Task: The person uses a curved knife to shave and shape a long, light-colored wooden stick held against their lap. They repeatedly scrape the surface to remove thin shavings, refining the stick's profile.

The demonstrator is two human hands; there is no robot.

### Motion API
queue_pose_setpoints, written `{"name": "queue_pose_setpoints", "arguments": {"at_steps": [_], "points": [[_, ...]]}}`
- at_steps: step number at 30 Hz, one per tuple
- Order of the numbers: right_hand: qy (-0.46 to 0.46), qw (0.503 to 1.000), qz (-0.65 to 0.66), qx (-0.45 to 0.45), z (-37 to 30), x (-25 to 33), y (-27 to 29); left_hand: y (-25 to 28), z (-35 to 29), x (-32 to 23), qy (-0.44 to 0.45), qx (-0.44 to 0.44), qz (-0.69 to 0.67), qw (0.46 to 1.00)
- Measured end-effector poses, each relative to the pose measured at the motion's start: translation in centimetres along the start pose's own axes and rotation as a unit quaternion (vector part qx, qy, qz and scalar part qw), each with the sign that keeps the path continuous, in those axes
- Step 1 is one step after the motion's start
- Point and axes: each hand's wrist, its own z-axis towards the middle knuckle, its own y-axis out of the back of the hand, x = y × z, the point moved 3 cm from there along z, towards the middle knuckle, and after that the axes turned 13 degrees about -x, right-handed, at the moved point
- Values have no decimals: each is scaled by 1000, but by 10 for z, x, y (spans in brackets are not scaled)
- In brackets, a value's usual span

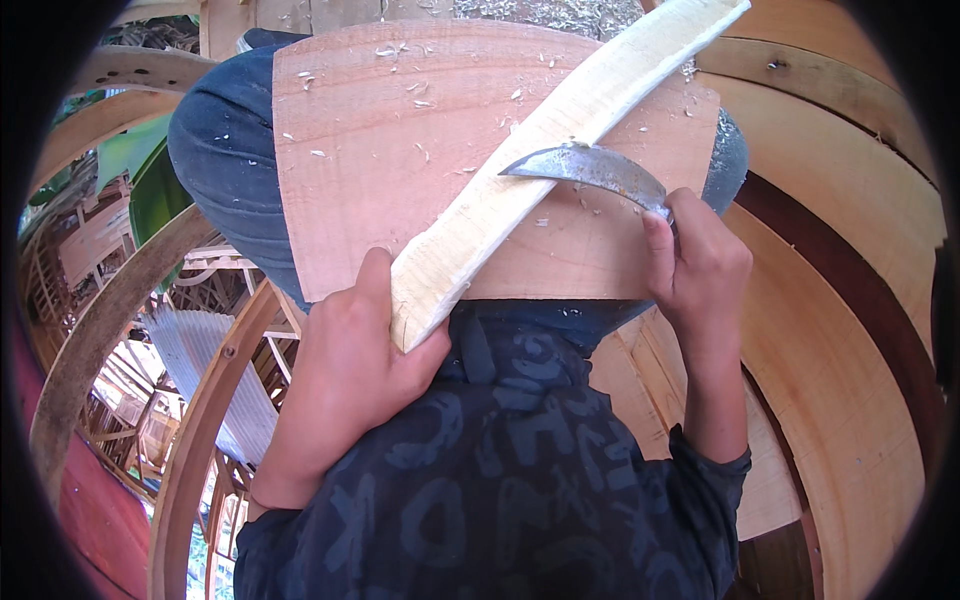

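Observation:
A long pale piece of wood slants from the near left up to the far right, across a flat board on my lap. Around its near end my left hand is closed, thumb along the side. My right hand grips a curved sickle knife; its handle is mostly hidden in the fist. The blade lies across the upper face of the wood, near its middle, with the tip pointing left. A small shaving sits at the blade's upper edge.
Wood shavings are scattered over the board, with a thicker heap beyond its far edge. Wide wooden planks curve along the right. To the left stand a wooden rail, a corrugated sheet and green leaves.

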Motion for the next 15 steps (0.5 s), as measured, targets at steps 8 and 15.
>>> {"name": "queue_pose_setpoints", "arguments": {"at_steps": [8,15], "points": [[-179,974,-84,-109,8,-78,12,6,-8,12,6,29,-12,999],[-48,997,40,34,-9,13,10,5,-5,9,27,46,-26,998]]}}
